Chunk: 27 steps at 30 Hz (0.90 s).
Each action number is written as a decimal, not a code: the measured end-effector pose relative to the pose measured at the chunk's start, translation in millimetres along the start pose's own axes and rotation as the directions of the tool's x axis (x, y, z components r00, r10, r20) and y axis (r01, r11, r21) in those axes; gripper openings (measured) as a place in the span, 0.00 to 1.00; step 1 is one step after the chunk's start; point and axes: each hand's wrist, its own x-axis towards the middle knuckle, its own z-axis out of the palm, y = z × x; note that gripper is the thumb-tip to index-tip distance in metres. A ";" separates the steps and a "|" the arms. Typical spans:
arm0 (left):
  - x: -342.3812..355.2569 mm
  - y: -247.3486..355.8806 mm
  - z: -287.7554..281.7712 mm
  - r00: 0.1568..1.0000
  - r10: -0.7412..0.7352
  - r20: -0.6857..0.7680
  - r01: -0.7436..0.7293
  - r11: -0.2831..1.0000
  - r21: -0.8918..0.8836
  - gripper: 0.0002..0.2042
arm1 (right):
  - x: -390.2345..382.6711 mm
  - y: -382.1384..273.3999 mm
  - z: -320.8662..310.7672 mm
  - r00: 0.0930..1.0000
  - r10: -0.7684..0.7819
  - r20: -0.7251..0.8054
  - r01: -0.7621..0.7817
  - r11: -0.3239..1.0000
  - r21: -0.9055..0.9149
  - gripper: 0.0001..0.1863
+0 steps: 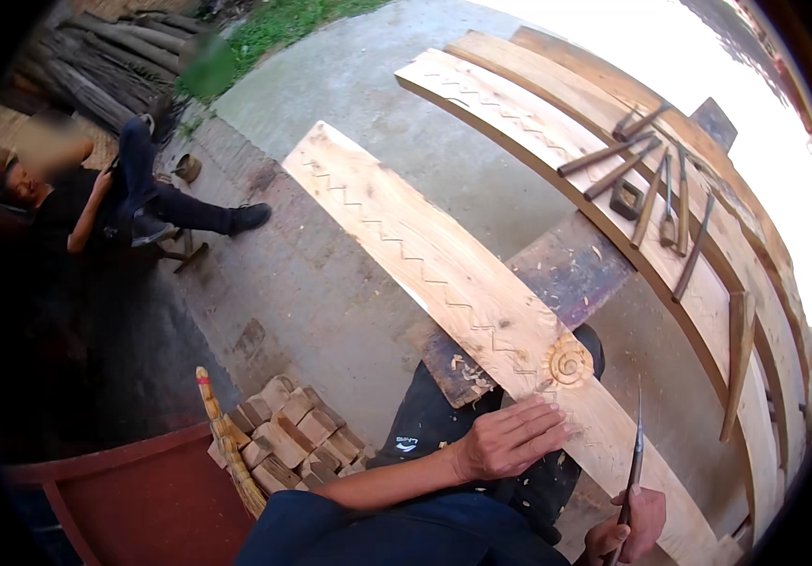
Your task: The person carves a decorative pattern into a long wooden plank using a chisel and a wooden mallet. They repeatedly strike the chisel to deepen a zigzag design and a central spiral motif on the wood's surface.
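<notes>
A long pale wooden board (425,247) lies slantwise across my lap, with a zigzag line along it and a round spiral carving (567,362) near its middle. My left hand (511,439) rests on the board just below the carving, its fingers stretched out and holding nothing that I can see. At the lower right my right hand (640,524) is closed round the dark handle of a slim carving chisel (636,462). The chisel's blade points up, apart from the carving. Small wood shavings are scattered on my dark trousers.
A dark plank (571,269) supports the board. Several chisels (649,203) and a small dark box (627,199) lie on a curved stack of boards (510,118) at right. Wood blocks (297,434) and a straw broom (226,434) are at lower left. Another person (132,203) sits far left.
</notes>
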 end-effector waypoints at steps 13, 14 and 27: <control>-7.4 -6.7 1.8 0.990 0.005 0.139 -0.013 0.998 0.056 0.26 | 15.7 -2.2 33.2 0.926 0.144 0.350 -0.201 0.970 0.133 0.19; -6.0 -7.7 4.5 0.992 0.017 0.127 -0.025 0.998 0.065 0.25 | 9.2 -6.6 33.8 0.916 0.154 0.371 -0.212 0.970 0.121 0.20; 0.3 -9.0 21.9 0.987 0.123 0.106 -0.141 0.972 0.187 0.17 | -53.7 -38.9 56.1 0.943 0.216 0.253 -0.263 0.950 0.168 0.25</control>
